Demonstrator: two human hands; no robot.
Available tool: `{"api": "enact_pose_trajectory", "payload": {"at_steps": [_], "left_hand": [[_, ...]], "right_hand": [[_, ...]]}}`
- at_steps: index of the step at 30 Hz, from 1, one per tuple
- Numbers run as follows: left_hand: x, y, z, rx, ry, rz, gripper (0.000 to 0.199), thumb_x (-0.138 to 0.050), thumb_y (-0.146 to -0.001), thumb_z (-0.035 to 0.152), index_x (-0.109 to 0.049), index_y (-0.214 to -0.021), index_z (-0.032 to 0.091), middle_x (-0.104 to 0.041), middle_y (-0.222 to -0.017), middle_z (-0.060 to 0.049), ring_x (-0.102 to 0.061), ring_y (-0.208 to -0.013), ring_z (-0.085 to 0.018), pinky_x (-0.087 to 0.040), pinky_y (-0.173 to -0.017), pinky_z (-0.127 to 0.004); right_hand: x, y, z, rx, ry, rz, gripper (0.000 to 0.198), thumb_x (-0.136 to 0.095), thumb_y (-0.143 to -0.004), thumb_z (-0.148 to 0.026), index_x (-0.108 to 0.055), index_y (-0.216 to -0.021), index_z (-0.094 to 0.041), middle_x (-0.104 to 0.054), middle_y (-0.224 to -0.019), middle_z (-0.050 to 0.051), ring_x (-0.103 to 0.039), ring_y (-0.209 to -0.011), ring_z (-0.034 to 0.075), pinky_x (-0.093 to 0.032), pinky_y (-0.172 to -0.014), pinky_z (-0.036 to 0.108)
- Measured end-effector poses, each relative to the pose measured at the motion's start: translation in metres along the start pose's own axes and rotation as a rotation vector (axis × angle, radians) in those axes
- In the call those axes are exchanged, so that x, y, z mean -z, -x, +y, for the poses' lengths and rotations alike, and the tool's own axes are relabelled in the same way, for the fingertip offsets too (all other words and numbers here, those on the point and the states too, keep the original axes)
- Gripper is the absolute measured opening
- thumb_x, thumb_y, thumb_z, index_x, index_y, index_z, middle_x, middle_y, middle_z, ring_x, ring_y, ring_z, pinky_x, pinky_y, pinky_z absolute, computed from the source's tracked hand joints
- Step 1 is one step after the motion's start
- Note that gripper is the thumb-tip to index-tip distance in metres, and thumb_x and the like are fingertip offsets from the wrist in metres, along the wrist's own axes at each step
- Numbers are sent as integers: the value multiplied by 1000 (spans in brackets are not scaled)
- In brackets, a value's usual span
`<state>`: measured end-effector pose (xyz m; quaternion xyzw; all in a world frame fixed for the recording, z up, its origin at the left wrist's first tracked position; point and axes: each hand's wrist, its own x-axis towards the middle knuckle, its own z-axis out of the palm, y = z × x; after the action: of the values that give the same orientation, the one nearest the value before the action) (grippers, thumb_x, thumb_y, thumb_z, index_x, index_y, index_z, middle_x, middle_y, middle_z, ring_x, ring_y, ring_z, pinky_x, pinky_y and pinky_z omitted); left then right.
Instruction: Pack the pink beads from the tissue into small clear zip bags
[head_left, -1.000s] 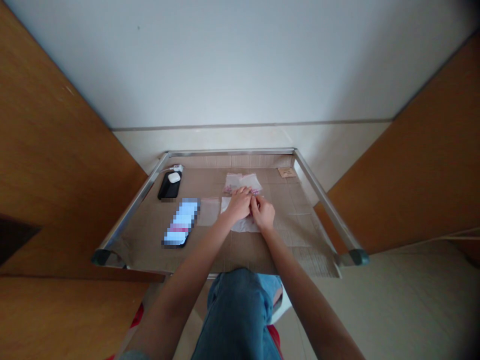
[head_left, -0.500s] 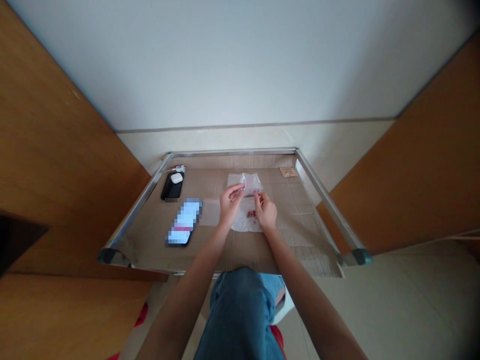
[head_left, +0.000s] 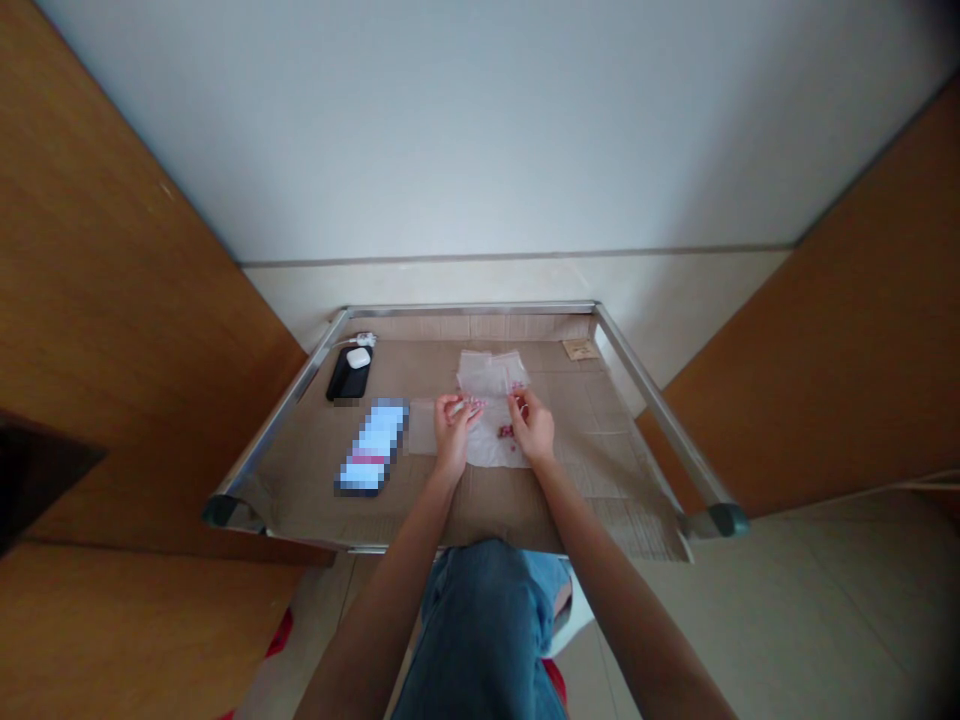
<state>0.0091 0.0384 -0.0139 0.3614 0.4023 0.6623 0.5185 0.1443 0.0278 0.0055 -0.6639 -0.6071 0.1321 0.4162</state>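
Note:
My left hand (head_left: 451, 438) is closed, its fingers pinching a thin pale strand with small pinkish beads (head_left: 475, 404) on it. Just to the right, my right hand (head_left: 534, 428) has its thumb and fingers drawn together over the white sheet; whatever they hold is too small to make out. A little heap of dark red and pink beads (head_left: 506, 432) lies on the sheet (head_left: 491, 455) between the hands. Behind them, clear plastic bags (head_left: 484, 372) lie flat, with a few pink beads (head_left: 517, 385) at their right side.
Cardboard (head_left: 600, 440) lines the metal-framed table (head_left: 660, 410). At left lie a phone with a lit, blurred screen (head_left: 373, 445) and a black device (head_left: 346, 378) with a white case (head_left: 358, 358) on top. A tan paper square (head_left: 580, 349) lies at the back right. Wooden panels (head_left: 150, 300) flank the table.
My left hand has come down and slightly left, bringing the strand nearer the sheet and uncovering more of the bags. My right hand stays nearly in place. The view has shifted slightly.

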Motion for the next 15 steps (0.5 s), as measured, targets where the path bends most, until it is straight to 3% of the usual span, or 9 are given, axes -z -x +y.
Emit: {"api": "enact_pose_trajectory", "payload": {"at_steps": [8, 15], "left_hand": [[2, 0, -7, -139, -274, -109, 22, -62, -73, 33, -60, -88, 16, -61, -95, -7, -61, -90, -17, -49, -84, -33], [-3, 0, -4, -156, -304, -111, 25, -65, -71, 37, -64, -85, 15, -59, -94, -7, -60, -87, -16, -51, -74, -27]], "right_hand": [[1, 2, -1, 75, 67, -25, 34, -37, -87, -42, -62, -88, -18, -62, -68, 2, -55, -62, 13, -35, -59, 21], [0, 6, -3, 189, 109, -115, 28, -42, -88, -40, -61, -87, -19, -64, -74, 1, -56, -64, 12, -35, -60, 21]]}}
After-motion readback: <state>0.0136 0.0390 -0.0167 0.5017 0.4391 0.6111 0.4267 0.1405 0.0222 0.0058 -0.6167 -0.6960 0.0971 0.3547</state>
